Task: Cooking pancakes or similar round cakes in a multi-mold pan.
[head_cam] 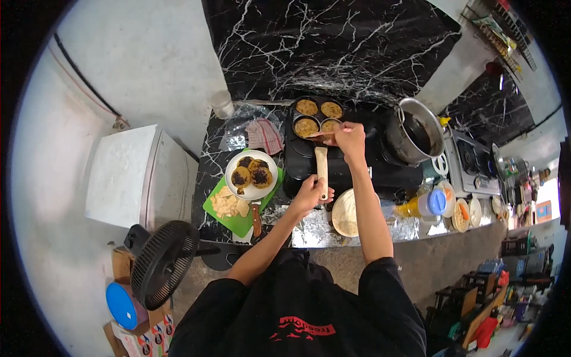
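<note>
My left hand [308,195] is wrapped around the cream-coloured handle [321,167] of a dark pan with several round wells [318,118]. A golden round patty [307,107] lies in each well. My right hand [350,139] grips a thin, light brown utensil [317,134], perhaps a wooden spatula, whose tip reaches the near left well. That hand partly covers the near right patty [330,125]. The pan rests on a black stove [308,167]. Beneath my right forearm sits a pale round bowl or plate [345,214], partly hidden.
Left of the stove, a white plate [232,184] of browned patties overlaps a green cutting board [243,227] with pale slices and a wooden-handled knife [256,221]. A striped cloth [264,136] lies behind. Rightward stand a large metal pot [435,129] and a blue-lidded oil jug [432,203].
</note>
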Motion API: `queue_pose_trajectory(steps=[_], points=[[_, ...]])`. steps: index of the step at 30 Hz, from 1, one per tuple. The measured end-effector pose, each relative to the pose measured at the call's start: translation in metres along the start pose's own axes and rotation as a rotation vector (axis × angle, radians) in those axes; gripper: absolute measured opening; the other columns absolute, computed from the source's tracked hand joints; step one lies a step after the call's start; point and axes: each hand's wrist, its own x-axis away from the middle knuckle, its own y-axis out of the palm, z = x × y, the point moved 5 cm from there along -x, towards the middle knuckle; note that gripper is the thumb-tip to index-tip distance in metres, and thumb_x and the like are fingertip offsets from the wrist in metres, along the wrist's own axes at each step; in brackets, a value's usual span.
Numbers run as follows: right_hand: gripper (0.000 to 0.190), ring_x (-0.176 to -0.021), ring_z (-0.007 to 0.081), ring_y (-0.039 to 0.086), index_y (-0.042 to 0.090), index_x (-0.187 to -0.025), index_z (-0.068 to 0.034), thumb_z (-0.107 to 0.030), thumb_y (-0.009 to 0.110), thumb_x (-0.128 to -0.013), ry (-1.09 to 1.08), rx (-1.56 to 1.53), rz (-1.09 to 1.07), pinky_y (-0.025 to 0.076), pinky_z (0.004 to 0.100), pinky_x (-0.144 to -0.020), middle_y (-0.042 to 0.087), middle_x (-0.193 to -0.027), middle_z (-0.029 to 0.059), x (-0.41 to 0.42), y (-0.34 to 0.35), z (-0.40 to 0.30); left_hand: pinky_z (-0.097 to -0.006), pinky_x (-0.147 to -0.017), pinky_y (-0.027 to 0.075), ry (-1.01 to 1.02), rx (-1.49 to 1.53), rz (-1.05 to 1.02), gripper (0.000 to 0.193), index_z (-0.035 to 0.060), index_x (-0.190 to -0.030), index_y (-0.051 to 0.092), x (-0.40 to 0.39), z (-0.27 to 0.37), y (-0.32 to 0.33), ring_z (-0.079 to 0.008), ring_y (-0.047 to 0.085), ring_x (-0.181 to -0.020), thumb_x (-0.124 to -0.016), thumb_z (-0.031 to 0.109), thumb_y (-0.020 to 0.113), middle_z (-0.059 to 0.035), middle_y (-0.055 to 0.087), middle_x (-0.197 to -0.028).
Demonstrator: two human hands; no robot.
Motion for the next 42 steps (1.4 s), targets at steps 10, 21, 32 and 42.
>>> queue_pose_trajectory(steps=[10,21,32,42], points=[[0.025,-0.050,0.0159,0.064,0.060,-0.065,0.004,-0.015,0.065,-0.080,-0.382,0.207,-0.358,0.048,0.0257,-0.049,0.063,-0.056,0.0102,-0.017,0.007,-0.015,-0.0295,-0.068,0.054,0.037,-0.050,0.099,0.034,-0.0028,-0.114,0.042,0.009,-0.003,-0.001,-0.0156,0.061,-0.078,-0.096,0.027,0.041,-0.0125,0.060,-0.094],[0.035,-0.039,0.0110,0.053,0.056,-0.061,0.006,-0.015,0.052,-0.090,-0.394,-0.051,-0.215,0.041,0.0251,-0.039,0.055,-0.048,0.0056,-0.026,0.027,-0.027,-0.0295,-0.065,0.054,0.087,-0.043,0.168,0.032,-0.0029,-0.112,0.041,0.009,-0.002,0.005,-0.0160,0.060,-0.075,-0.096,0.025,0.039,-0.0128,0.058,-0.092],[0.019,-0.049,0.0116,0.055,0.059,-0.080,0.006,-0.009,0.053,-0.090,-0.169,-0.420,-0.300,0.044,0.0232,-0.046,0.058,-0.061,0.0072,-0.042,-0.023,-0.010,-0.0320,-0.070,0.056,0.035,0.021,0.041,0.035,-0.0019,-0.115,0.040,0.005,-0.002,-0.002,-0.0187,0.062,-0.080,-0.094,0.025,0.045,-0.0142,0.058,-0.095],[0.019,-0.051,0.0085,0.054,0.060,-0.096,0.005,-0.009,0.049,-0.091,-0.439,0.051,-0.318,0.043,0.0235,-0.048,0.057,-0.062,0.0051,-0.016,-0.028,-0.019,-0.0357,-0.076,0.055,-0.051,0.036,-0.030,0.039,-0.0017,-0.125,0.033,0.019,-0.002,-0.004,-0.0219,0.061,-0.088,-0.095,0.021,0.044,-0.0158,0.057,-0.100]])
